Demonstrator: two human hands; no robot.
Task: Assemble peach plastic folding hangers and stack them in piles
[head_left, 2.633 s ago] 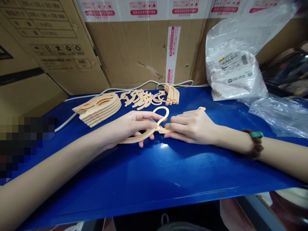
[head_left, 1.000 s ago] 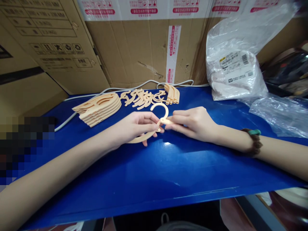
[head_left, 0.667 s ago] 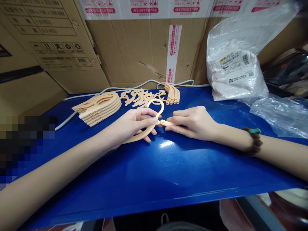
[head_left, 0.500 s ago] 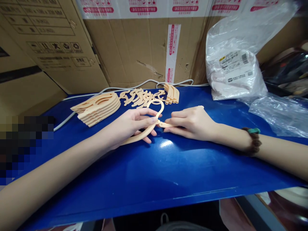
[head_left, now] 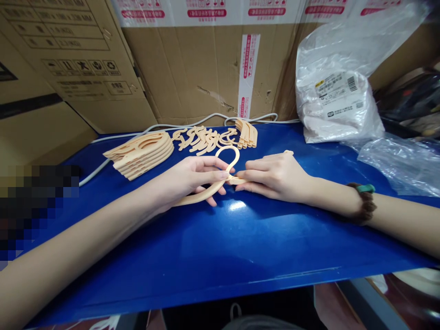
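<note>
Left fingers (head_left: pixel 215 176) pinch cream plastic curved hook (head_left: pixel 237 158); right fingers (head_left: pixel 257 175) grip cream plastic bar (head_left: pixel 239 181), hook's 5 o'clock, over glossy blue worktop (head_left: pixel 206 256).

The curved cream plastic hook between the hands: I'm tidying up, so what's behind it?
Behind the hook lie loose curved cream plastic pieces, then a white cable and a brown cardboard box. Whatever lies beneath those pieces, or behind the left hand, is covered.

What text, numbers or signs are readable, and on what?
"2.3 (KG)": left carton.
"MM": left carton.
Recycling symbol: left carton; other rows blurred.
Red Chinese characters: rear carton's tape, too blurred to quote.
Bag label: barcode; print too small.
Held pieces: none visible.
</note>
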